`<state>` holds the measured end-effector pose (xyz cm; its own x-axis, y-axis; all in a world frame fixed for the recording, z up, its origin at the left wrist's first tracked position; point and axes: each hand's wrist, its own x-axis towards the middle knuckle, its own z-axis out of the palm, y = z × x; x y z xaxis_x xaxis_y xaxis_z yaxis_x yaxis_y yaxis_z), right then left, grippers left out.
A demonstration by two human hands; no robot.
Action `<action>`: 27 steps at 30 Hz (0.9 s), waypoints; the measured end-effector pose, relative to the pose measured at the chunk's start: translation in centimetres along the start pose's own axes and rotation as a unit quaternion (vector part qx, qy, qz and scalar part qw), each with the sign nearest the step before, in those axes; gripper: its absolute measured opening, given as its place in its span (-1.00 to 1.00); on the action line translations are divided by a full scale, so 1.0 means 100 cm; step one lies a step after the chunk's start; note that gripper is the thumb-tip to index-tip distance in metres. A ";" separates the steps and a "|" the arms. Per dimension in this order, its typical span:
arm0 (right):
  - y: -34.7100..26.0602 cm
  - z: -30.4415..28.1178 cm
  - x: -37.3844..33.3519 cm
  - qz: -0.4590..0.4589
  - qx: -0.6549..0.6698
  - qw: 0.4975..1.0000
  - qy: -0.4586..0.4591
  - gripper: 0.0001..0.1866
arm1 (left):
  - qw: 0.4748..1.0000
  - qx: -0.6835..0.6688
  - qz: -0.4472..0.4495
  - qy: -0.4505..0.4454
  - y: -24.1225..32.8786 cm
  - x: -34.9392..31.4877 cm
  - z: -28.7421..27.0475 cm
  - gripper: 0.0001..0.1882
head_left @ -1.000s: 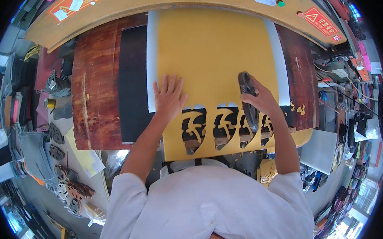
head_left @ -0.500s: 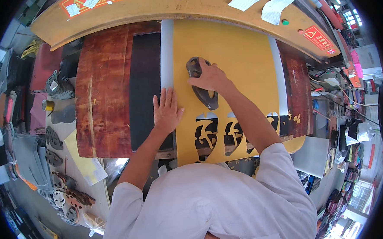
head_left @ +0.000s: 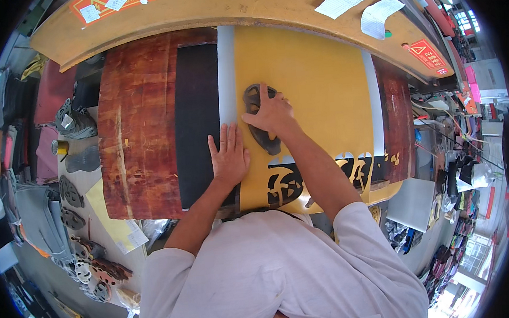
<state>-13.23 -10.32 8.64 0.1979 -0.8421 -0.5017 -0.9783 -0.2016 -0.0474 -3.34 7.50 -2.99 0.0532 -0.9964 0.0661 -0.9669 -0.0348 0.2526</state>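
Note:
On a yellow sheet (head_left: 313,75) lies a dark, shoe-shaped cutting die (head_left: 258,137) with openings through it. My right hand (head_left: 272,113) grips the die from above, fingers and thumb spread across its upper part and covering some of it. Flat beside it rests my left hand (head_left: 229,157), fingers stretched out over the sheet's left edge and the pale strip (head_left: 226,74) there. Nearer my body, a row of cut-out shapes (head_left: 284,183) in the sheet shows black beneath. My right forearm hides part of that row.
A yellow-brown machine beam (head_left: 229,10) with paper slips and warning labels spans the far side. Worn reddish-brown boards (head_left: 137,125) and a black strip (head_left: 197,116) lie left of the sheet. More dark dies (head_left: 71,190) sit on a side table at left.
My right hand has shifted the die left across the sheet, closer to its left edge and my left hand. The view has moved slightly; my left hand stays flat.

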 end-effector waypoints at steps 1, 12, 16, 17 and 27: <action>-0.001 -0.002 0.001 0.003 0.004 1.000 -0.013 0.29 | 1.000 0.001 0.001 0.017 0.000 0.001 0.000 -0.27; 0.002 0.008 0.007 -0.002 0.092 0.995 0.042 0.19 | 0.998 -0.036 0.005 0.052 -0.009 0.014 0.002 -0.33; 0.056 0.013 0.010 -0.047 0.218 0.973 0.063 -0.01 | 0.980 -0.188 -0.029 0.049 -0.009 -0.008 -0.021 -0.32; 0.070 0.018 0.011 -0.043 0.234 0.968 0.079 -0.06 | 0.964 -0.259 -0.060 0.033 -0.007 -0.018 -0.030 -0.31; 0.173 0.025 0.038 -0.059 0.500 0.849 0.163 -0.47 | 0.919 -0.340 -0.201 -0.007 -0.006 0.010 -0.024 -0.69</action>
<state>-29.58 -15.74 3.71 0.1450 -0.9719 -0.1856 -0.4813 0.0946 -0.8714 -2.13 6.73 -0.80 0.3640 -0.9147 -0.1755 -0.4911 -0.3487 0.7983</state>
